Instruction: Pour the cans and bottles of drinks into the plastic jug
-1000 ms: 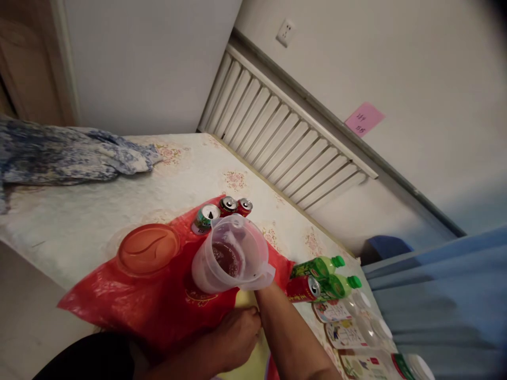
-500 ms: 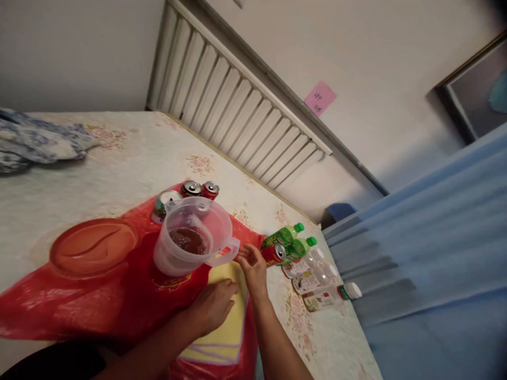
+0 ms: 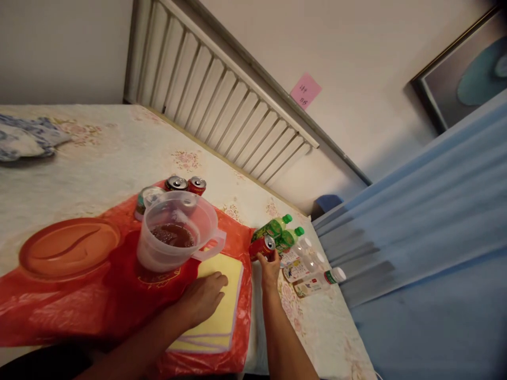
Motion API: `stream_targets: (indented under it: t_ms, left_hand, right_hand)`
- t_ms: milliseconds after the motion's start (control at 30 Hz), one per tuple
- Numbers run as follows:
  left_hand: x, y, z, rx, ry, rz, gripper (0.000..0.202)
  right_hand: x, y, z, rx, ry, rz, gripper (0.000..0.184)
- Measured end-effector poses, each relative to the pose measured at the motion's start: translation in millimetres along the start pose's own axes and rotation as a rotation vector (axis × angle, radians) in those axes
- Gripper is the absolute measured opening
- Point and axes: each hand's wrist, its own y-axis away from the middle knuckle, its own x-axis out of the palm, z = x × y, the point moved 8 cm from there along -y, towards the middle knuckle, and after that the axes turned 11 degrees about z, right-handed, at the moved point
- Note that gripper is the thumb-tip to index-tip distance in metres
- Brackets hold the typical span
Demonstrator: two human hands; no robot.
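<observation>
So the right hand [image 3: 270, 270] has a red can [image 3: 259, 247], thumb on the near side and fingers around the right, with the grip only as wide as the can. Can't tell if it's off the surface or just being held in place. The can is at the right edge of the red plastic [image 3: 222, 364], right up against two green bottles [image 3: 273, 228], with three clear bottles [image 3: 312, 286] lined up further along.

Left hand [image 3: 204, 300] is palm down over the yellow sheets [image 3: 222, 316], fingers loosely bent. Can't tell if it's pinching anything under there.

The jug [image 3: 148, 245] is upright on the red plastic, handle pointing toward the right hand, some brown foamy liquid in the bottom. Behind it are two cans [image 3: 197, 186] side by side, plus a green can [image 3: 140, 208] partly hidden by the jug. Over to the left there's an orange lid [image 3: 69, 248] lying flat. It's all on a flowery tablecloth [image 3: 119, 153], with a radiator [image 3: 214, 95] along the wall behind and a blue curtain [image 3: 415, 253] off to the right.
</observation>
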Motion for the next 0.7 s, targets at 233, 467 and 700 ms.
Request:
stream_targets:
  t_ms: [233,467,700]
  left_hand:
    - [-0.9,-1,-1,0.013,-0.009,-0.014,0.023]
    - [-1.9,2,-2,-0.002,-0.027,-0.005,0.020]
    - [0.1,3,-1,-0.027,0.000,-0.008,0.020]
  right_hand:
    - [12,-3,-6,0.043,0.043,0.035,0.066]
    - [11,5,-8,0.022,0.024,0.099,0.060]
    - [8,11,-2,0.031,0.062,0.069,0.053]
